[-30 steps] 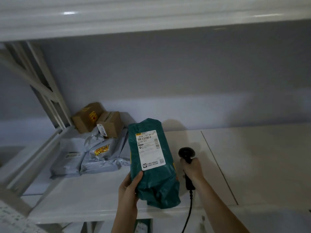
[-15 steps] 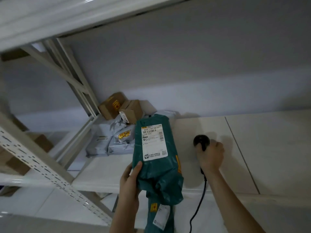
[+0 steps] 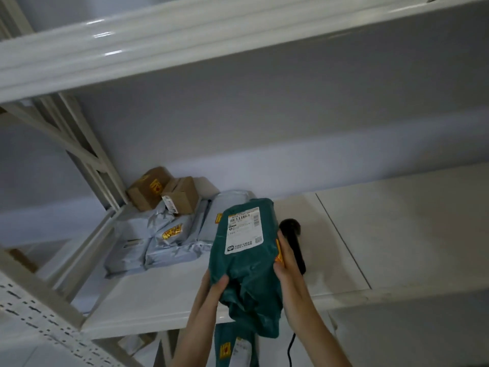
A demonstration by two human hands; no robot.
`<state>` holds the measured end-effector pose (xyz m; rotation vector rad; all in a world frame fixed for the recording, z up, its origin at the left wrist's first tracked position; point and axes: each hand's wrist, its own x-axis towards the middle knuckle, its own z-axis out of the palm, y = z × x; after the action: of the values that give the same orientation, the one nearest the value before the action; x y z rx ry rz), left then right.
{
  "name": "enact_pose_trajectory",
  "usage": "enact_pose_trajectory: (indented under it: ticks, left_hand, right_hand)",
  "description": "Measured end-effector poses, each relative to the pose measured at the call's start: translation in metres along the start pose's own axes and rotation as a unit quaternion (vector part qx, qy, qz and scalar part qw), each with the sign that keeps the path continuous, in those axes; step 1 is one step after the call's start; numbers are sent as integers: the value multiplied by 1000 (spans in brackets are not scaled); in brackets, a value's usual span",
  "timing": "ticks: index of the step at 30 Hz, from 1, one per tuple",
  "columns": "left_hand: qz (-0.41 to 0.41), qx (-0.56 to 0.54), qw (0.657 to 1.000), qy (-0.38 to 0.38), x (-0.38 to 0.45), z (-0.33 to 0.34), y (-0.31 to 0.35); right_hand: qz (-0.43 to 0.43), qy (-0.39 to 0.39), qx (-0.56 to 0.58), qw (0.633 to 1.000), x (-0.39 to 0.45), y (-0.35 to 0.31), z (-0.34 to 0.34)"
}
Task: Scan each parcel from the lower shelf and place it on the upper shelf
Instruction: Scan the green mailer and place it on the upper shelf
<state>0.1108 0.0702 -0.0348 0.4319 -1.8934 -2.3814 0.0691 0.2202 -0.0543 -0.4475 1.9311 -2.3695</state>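
Parcel under handling: a dark green plastic mailer bag with a white printed shipping label (image 3: pixel 246 250), held between both of our hands above the front part of the white metal shelf board (image 3: pixel 148 295). Label faces up toward the camera. Our left hand (image 3: pixel 215 287) grips the bag's lower left edge, thumb curled over the top face and fingers underneath. Our right hand (image 3: pixel 284 263) presses against the bag's right side; at the same time it holds the black handheld barcode scanner (image 3: pixel 292 239), whose head points up and away just beside the bag. We cannot tell exactly how the right fingers wrap, as the bag hides them. A black cable (image 3: pixel 290 348) hangs below the right wrist.

At the shelf's back left corner we note two brown cardboard boxes (image 3: pixel 164 189) stacked on a pile of grey plastic mailer bags (image 3: pixel 158 239), some bearing yellow stickers. Below the shelf's front edge, a second green mailer bag with a yellow sticker (image 3: pixel 232 348) shows partly. A white shelf beam (image 3: pixel 185 35) runs overhead.
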Motion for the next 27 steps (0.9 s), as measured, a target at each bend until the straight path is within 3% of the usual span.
enact_pose_trajectory:
  ticks: [5, 20, 27]
  left_hand:
    - [45, 7, 998, -54, -42, -28, 13]
    - [111, 23, 993, -13, -143, -89, 11]
    - [169, 26, 980, 99, -189, -107, 31]
  right_hand:
    - [-25, -10, -44, 999, -36, -21, 35]
    - [-18, 41, -74, 996, -160, -32, 111]
    - [-95, 39, -139, 985, -183, -67, 141]
